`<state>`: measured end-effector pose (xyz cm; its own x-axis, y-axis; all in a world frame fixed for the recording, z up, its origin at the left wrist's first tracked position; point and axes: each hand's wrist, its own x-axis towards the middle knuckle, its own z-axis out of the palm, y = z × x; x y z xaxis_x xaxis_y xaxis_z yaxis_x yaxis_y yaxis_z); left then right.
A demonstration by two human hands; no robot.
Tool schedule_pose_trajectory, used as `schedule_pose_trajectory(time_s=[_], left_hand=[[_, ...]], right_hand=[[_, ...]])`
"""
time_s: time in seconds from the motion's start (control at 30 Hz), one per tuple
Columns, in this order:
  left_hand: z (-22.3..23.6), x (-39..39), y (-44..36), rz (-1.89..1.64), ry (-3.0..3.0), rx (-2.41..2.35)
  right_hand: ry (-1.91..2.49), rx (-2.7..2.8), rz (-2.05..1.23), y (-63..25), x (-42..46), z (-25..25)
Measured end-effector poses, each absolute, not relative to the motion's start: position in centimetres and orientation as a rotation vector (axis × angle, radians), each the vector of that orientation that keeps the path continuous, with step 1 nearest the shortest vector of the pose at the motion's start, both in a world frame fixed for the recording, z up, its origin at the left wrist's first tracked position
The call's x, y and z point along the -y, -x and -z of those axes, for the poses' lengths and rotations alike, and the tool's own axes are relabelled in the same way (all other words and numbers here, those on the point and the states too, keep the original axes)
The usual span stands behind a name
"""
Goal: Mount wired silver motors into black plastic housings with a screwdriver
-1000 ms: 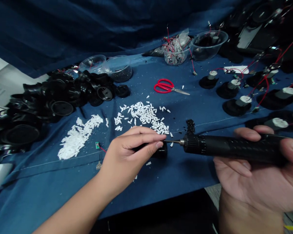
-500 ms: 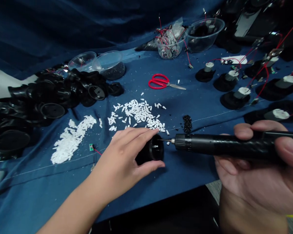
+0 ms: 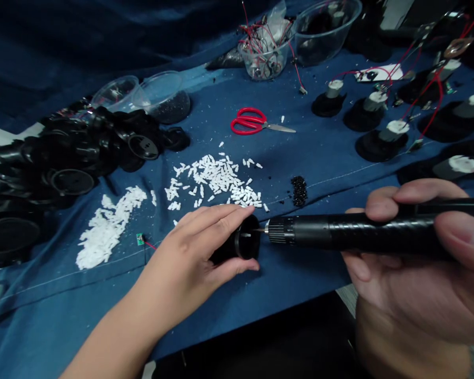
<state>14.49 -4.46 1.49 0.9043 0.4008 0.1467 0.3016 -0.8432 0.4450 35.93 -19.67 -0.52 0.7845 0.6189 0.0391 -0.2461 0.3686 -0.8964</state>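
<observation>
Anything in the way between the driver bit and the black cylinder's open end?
Nothing visible. The bit of the electric screwdriver in the right hand points at the open end of the black cylinder held in the left hand. No fingers or objects sit between them. A small white piece shows inside the opening.

Blue cloth (image 3: 300, 295) under scissors (image 3: 256, 123) (red-handled)

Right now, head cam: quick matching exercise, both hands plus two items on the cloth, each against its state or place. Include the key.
Things:
1. Left hand
2. Right hand
3. Red-handled scissors
4. Green circuit board

States:
A. On the blue cloth, beyond the white plastic pieces
B. Holding a black electric screwdriver
C. Gripping a black cylindrical part
D. On the cloth, with a red wire attached

Pairs: 1-C, 2-B, 3-A, 4-D
</observation>
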Motion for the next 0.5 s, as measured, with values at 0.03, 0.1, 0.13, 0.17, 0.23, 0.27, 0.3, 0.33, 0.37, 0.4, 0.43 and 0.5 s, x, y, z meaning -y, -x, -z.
schedule_pose_trajectory(time_s=[0.03,0.1,0.13,0.17,0.23,0.27,0.3,0.33,0.37,0.4,0.43,0.5], left_hand=[[-1.50,4.49,-14.51,-0.328,-2.642,-0.517],[-1.53,4.58,-14.55,-0.330,-2.622,-0.538],[-1.54,4.62,-14.58,-0.330,-2.609,-0.556],[-1.56,4.64,-14.61,-0.331,-2.596,-0.574],[-1.61,4.64,-14.66,-0.327,-2.573,-0.602],[-1.63,4.62,-14.67,-0.327,-2.564,-0.607],[-1.66,4.60,-14.68,-0.326,-2.557,-0.610],[-1.68,4.56,-14.68,-0.326,-2.550,-0.608],[-1.70,4.53,-14.68,-0.328,-2.544,-0.604],[-1.72,4.50,-14.67,-0.327,-2.538,-0.603],[-1.72,4.48,-14.67,-0.325,-2.534,-0.603],[-1.71,4.48,-14.65,-0.322,-2.530,-0.601]], right_hand=[[1.052,0.434,-0.565,-35.93,19.64,0.67],[1.036,0.499,-0.532,-35.81,19.54,0.97],[1.026,0.519,-0.509,-35.68,19.47,1.08],[1.020,0.533,-0.492,-35.53,19.39,1.16],[1.010,0.546,-0.447,-35.21,19.24,1.22],[1.006,0.549,-0.428,-35.08,19.18,1.22],[1.000,0.553,-0.420,-35.00,19.16,1.22],[0.992,0.561,-0.419,-34.96,19.15,1.21],[0.983,0.573,-0.423,-34.95,19.18,1.22],[0.980,0.580,-0.439,-34.96,19.23,1.22],[0.983,0.593,-0.462,-34.98,19.28,1.23],[0.992,0.595,-0.489,-35.00,19.40,1.26]])
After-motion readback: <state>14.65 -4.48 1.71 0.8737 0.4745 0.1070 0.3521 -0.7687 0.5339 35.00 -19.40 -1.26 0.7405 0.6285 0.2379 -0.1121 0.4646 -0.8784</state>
